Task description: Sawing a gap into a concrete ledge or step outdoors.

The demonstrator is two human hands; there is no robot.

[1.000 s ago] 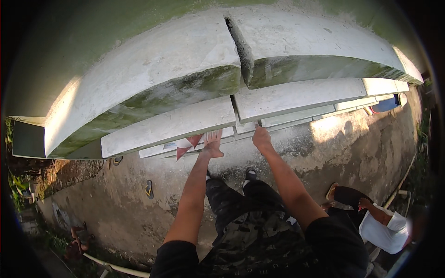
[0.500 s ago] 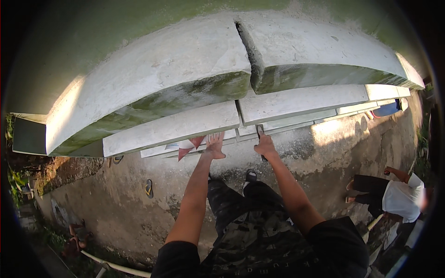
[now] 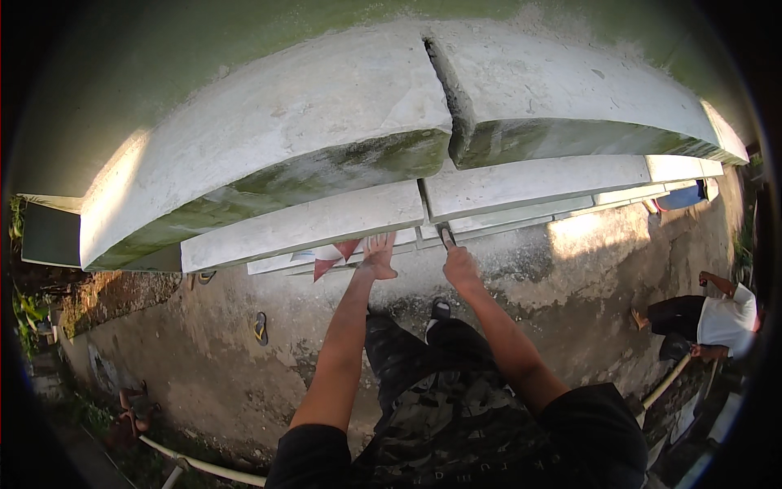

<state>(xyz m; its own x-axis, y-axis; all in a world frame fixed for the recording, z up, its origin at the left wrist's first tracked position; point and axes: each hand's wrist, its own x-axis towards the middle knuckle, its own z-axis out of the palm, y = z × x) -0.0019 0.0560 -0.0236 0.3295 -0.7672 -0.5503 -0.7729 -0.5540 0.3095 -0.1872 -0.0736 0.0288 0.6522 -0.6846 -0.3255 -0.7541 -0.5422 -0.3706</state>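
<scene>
My left hand (image 3: 379, 257) lies flat with fingers spread on the lowest pale concrete step, beside a red and white piece of sheet or packaging (image 3: 327, 264). My right hand (image 3: 462, 267) is wrapped round a dark, narrow hand tool (image 3: 445, 235). The tool's tip points toward the gap in the steps, at their lower edge; whether it touches is too small to tell. Most of its handle is hidden in my fist. Above my hands, the pale concrete steps (image 3: 309, 106) rise toward a green wall, split by a dark vertical gap (image 3: 445, 85).
A flip-flop (image 3: 261, 328) lies on the stained concrete ground (image 3: 212, 367) at left. At right, a person in a white shirt (image 3: 724, 320) is near a pale rail (image 3: 668, 381). Another person (image 3: 137, 409) is at lower left. A blue object (image 3: 681, 196) rests by the steps' right end.
My right hand has shifted slightly left, bringing the tool closer to the gap. My left hand stays in place. The person in the white shirt has moved right.
</scene>
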